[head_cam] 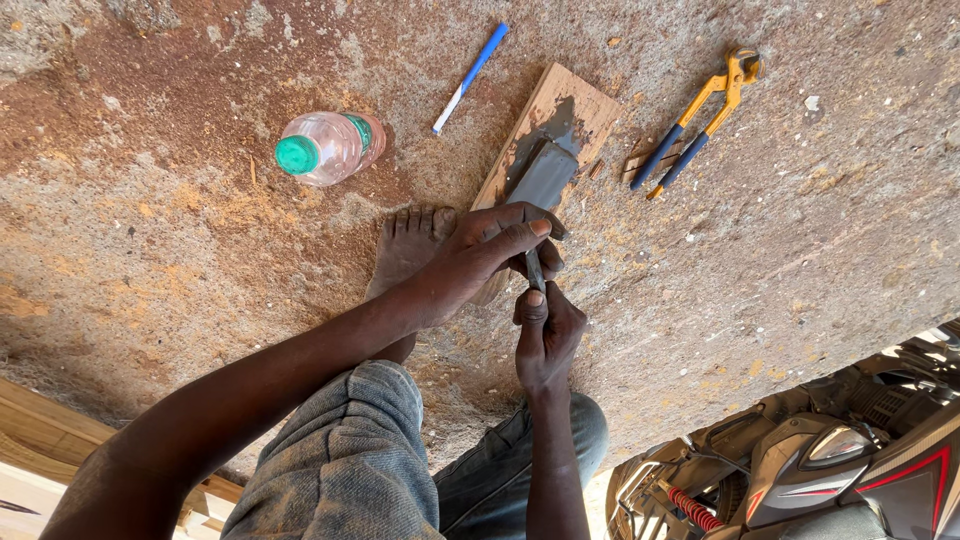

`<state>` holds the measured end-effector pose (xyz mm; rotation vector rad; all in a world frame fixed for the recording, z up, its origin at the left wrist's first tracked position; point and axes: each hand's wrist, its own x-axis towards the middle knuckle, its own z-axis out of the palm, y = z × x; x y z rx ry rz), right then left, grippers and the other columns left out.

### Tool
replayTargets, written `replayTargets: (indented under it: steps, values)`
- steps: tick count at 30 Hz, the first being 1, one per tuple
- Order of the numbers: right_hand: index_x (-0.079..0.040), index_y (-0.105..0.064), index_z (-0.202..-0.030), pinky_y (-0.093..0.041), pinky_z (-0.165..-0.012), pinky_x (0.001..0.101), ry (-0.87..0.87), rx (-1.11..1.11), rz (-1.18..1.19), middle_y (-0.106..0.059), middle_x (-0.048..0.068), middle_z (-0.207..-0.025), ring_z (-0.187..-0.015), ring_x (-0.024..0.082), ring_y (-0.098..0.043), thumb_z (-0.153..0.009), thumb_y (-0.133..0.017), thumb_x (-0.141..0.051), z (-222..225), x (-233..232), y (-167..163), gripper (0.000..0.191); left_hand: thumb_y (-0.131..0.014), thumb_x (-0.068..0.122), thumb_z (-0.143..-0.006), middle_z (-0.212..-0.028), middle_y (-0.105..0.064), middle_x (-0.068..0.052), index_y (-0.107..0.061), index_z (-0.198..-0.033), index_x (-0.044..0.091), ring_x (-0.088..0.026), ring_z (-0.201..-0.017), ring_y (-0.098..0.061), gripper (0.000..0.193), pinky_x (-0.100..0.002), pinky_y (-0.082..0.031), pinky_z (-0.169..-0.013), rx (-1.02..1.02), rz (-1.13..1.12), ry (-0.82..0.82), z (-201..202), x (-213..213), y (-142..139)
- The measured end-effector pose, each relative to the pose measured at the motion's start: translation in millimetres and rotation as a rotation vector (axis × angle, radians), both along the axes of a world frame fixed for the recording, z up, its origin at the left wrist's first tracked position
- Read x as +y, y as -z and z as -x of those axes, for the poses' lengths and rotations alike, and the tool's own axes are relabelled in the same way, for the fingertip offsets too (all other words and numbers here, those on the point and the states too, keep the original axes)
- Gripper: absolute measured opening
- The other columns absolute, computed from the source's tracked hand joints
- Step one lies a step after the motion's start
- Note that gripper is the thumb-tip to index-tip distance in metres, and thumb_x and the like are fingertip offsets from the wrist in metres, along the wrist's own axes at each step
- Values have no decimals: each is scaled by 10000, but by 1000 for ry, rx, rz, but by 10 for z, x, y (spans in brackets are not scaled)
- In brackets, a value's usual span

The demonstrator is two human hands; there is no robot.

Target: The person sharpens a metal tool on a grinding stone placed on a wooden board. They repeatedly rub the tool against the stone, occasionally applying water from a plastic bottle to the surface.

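My left hand (487, 250) reaches in from the lower left, and its fingers press down on a narrow metal blade (535, 268). The blade's tip rests at the near end of a grey sharpening stone (543, 175). That stone lies on a wet, stained wooden board (583, 105) on the ground. Just below, my right hand (545, 335) is closed around the blade's lower end, thumb pointing up along it. My bare foot (408, 245) rests on the ground to the left of the board, partly under my left hand.
A plastic water bottle (325, 147) with a green cap lies to the left. A blue and white pen (470, 78) lies beyond it. Pincers with yellow and blue handles (695, 125) lie right of the board. A motorcycle (830, 460) stands at the lower right, wooden planks (40, 440) at the lower left.
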<state>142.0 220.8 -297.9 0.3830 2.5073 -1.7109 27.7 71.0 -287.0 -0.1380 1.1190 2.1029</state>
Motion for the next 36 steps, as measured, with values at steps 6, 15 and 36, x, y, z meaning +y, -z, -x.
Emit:
replayTargets:
  steps: [6,15,36]
  values:
    - [-103,-584,-717,-361,-337,303,-36,-88,159,-543,22,-539,-369,111,-443,-1064,-353,-565,83,170,8,622,-542,390,-1060,-1005,-750,-127,-646,-1204,8,-191,-936,-744,421,-371,-630,-854,-74,-28,-48,86,-44,71]
    - [-108,-494,-728,-392,-408,322,-153,-510,1450,-514,43,-592,-436,165,-440,-1127,-336,-511,783,677,127,588,-590,384,-1087,-916,-737,-84,-712,-1083,16,-145,-840,-715,387,-305,-599,-769,237,352,-229,264,-84,181]
    - [-70,-622,-906,-457,-620,431,-569,321,-963,-642,114,-733,-735,270,-674,-828,-662,-185,1126,682,155,145,-272,939,-872,-1746,-79,-116,-132,-1680,261,-342,-1612,-28,1064,-617,-23,-1301,1383,1026,456,706,1050,491]
